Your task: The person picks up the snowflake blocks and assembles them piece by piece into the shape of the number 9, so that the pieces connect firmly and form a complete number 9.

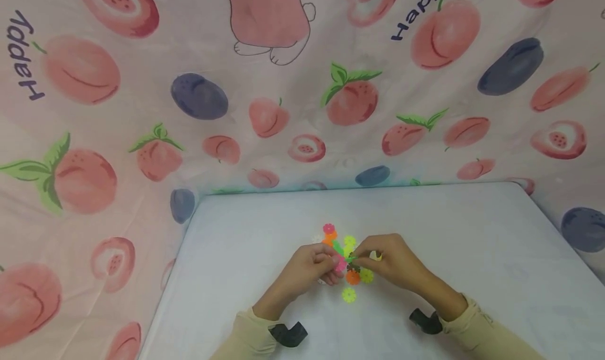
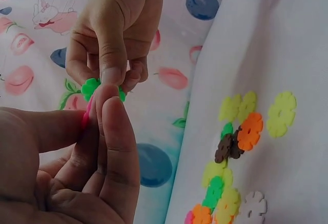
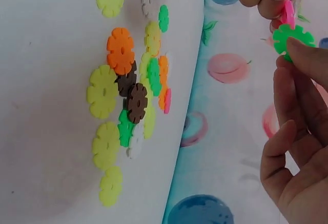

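My left hand (image 1: 314, 264) pinches a pink snowflake disc (image 3: 289, 13) between thumb and fingers. Facing it, my right hand (image 1: 394, 260) pinches a green snowflake disc (image 3: 293, 40) by its edge. Both discs are round, flat plastic pieces with notched rims. In the right wrist view the pink one stands edge-on against the rim of the green one. Seen from the left wrist, my left fingertips (image 2: 110, 93) overlap much of the green disc, and only a thin edge of the pink one shows. Both hands are held above the loose discs.
Loose discs lie clustered on the white table (image 1: 236, 234): several yellow ones (image 3: 102, 92), an orange disc (image 3: 120, 51), a brown disc (image 3: 137, 103), a white disc (image 2: 253, 207) and others, some overlapping. A fruit-printed cloth (image 1: 283, 86) stands behind the table. Black straps (image 1: 288, 335) hang at the wrists.
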### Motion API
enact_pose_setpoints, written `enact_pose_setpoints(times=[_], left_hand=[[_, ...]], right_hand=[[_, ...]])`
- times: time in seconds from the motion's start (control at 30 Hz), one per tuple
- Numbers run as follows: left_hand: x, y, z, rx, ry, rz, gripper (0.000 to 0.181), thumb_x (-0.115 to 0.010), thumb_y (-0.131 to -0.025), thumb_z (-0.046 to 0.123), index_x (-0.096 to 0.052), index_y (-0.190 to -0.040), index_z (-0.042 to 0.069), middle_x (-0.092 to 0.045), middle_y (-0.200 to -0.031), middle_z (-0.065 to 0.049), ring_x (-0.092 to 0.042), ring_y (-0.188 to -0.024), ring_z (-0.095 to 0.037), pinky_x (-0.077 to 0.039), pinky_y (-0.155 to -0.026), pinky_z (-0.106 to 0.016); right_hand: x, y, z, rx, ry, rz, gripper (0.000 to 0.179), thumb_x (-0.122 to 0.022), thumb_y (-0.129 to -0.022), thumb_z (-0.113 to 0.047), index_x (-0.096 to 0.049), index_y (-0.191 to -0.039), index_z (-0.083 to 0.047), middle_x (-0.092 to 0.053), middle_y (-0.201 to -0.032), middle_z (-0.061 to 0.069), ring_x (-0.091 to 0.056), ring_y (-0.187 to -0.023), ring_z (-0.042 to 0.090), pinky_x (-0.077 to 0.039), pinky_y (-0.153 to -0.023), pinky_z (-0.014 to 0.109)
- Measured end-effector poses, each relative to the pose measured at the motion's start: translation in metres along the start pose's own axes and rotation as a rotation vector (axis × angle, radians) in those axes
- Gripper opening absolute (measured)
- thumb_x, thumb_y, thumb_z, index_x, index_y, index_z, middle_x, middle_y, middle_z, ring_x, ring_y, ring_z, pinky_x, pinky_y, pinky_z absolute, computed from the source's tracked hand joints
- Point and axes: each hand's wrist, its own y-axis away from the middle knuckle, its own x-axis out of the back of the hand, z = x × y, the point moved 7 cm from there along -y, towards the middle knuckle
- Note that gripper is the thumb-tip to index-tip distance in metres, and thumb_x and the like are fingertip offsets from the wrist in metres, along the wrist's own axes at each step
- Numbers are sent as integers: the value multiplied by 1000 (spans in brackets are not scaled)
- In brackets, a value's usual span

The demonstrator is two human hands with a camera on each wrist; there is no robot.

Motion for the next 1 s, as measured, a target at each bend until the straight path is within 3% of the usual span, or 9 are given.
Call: enact_pose_setpoints(times=[0.5,0.67,1.0], left_hand=[[-6,2,2,-31,-32,70,11,-62,-98,7,-67,-102,-2,-75,-79,-14,-67,-64,-13,-60,-64,-27],[-8,4,1,-26,-32,65,12,-60,-98,6,-66,-103,-2,-75,-81,-17,-67,-65,-14,-60,-64,-27],[-11,3,-8,-7,57,-43,22,-67,-97,11,-62,-116,2,-70,-99,-33,-69,-74,-12,-61,-73,-27]], right_hand=[[-5,1,-10,146,-61,15,21,-84,-79,-2,-78,-89,-18,-74,-79,-8,-57,-67,-2,-50,-57,22],[-8,1,-8,111,-56,15,22,-84,-80,-3,-77,-90,-22,-72,-79,-12,-56,-67,-2,-50,-58,23],[-10,-2,-1,19,-39,36,23,-85,-82,-14,-74,-93,-30,-68,-83,-24,-61,-74,-2,-53,-65,30]])
